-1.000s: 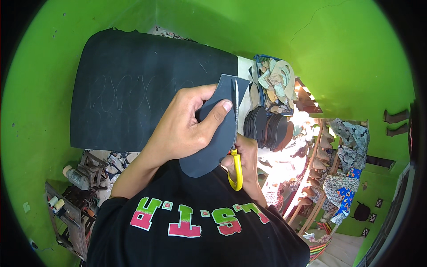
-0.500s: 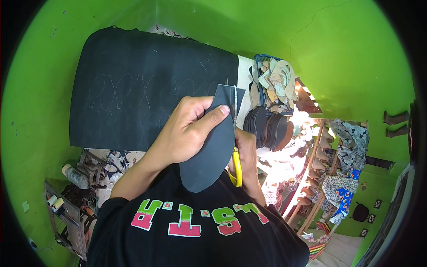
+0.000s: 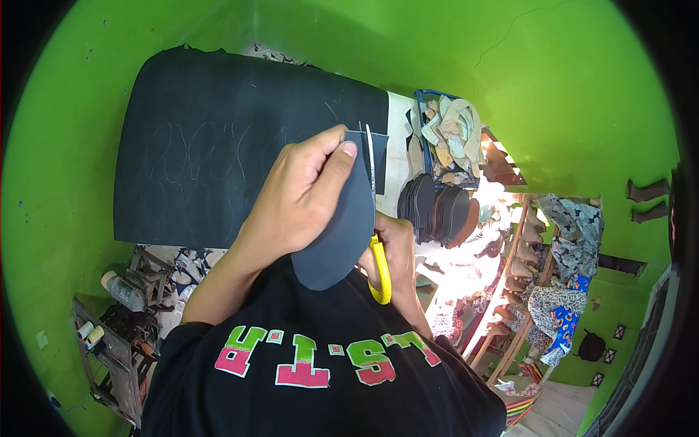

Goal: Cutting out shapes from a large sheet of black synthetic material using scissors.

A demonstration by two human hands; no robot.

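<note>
My left hand (image 3: 298, 193) grips a dark grey sole-shaped sheet piece (image 3: 331, 244), thumb lying over its upper face near the far end. My right hand (image 3: 395, 247) is closed round the yellow handle of a pair of scissors (image 3: 381, 271). The blades point away from me, along the right side of the piece, and one blade lies over its face near the far edge. A narrow strip of the sheet stands to the right of the blades. Part of my right hand's fingers is hidden behind the handle and the piece.
Beyond my hands a large black sheet (image 3: 211, 95) with pale drawn outlines covers the table. On its right stand stacked dark sole pieces (image 3: 417, 207), brown-edged ones (image 3: 455, 215) and a blue crate (image 3: 424, 95) of scraps. A wooden rack (image 3: 518, 291) holds shoe forms and cloth.
Both hands, the piece and the scissors have shifted slightly left and away from me. My left thumb sits nearer the piece's far end.
</note>
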